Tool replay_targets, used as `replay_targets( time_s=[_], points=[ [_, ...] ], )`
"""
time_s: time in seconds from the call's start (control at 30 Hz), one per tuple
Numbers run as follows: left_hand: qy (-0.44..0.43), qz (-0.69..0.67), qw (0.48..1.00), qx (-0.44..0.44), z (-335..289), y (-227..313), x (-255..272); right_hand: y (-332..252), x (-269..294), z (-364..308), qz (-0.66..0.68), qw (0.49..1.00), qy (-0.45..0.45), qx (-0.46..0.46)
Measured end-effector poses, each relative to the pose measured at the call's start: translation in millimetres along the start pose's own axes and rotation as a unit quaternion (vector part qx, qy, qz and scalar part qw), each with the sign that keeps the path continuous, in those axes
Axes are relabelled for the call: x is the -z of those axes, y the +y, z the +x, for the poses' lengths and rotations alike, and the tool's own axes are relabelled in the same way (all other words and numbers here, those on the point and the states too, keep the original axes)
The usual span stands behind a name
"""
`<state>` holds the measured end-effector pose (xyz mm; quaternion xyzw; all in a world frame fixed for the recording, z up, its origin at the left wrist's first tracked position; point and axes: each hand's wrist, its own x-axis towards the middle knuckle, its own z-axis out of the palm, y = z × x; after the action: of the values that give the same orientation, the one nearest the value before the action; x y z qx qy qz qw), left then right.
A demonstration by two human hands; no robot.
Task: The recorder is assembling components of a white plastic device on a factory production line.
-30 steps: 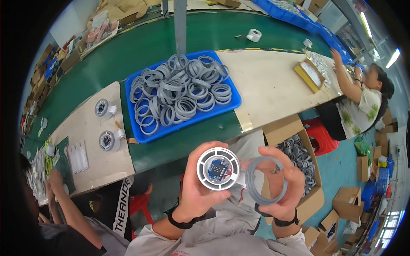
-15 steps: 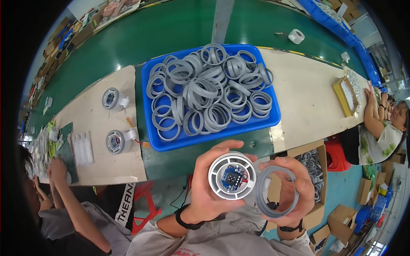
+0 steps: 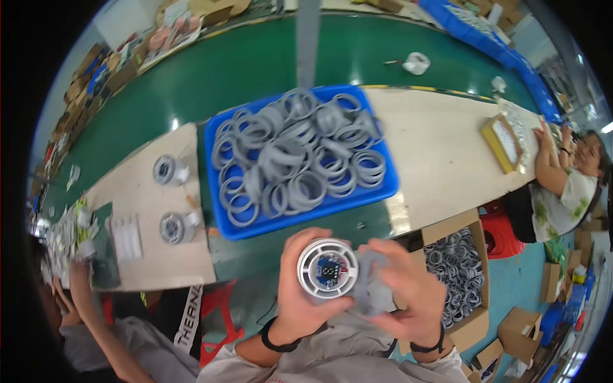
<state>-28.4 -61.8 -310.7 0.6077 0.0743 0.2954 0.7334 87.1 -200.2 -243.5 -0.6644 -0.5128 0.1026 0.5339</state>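
Observation:
My left hand point(image 3: 295, 309) is wrapped around a round white housing point(image 3: 313, 290). Its spoked open face points up, and a small blue circuit board point(image 3: 331, 273) with a dark display sits inside. Close by on the right, my right hand point(image 3: 414, 295) grips a grey plastic ring point(image 3: 369, 287), which motion smears. The ring is tilted on edge at the housing's right side; whether the two touch I cannot tell. Beyond both hands, a blue tray point(image 3: 306, 220) on the bench holds a heap of similar grey rings point(image 3: 281, 156).
Two similar housings point(image 3: 175, 228) lie on brown board left of the tray. A cardboard box point(image 3: 476, 332) of grey rings stands below the bench at right, beside a red stool point(image 3: 504, 233). One co-worker point(image 3: 565, 185) sits at far right, another point(image 3: 121, 325) at left.
The grey ring has turned from facing up to edge-on and come closer to the housing. My head view has shifted, so the tray appears lower and further left.

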Motion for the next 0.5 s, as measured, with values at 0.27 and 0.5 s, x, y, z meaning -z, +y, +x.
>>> replay_targets(
  time_s=[0.27,0.5],
  points=[
    [0.042,0.444,0.888,-0.112,1.7,-19.2,-32.1,12.6,-10.3,-17.7,-0.192,0.976,-0.071,-0.081],
    [-0.102,0.489,0.849,-0.171,3.8,-1.8,-30.4,26.1,0.7,-31.9,-0.071,0.978,-0.121,-0.155]
  ],
)
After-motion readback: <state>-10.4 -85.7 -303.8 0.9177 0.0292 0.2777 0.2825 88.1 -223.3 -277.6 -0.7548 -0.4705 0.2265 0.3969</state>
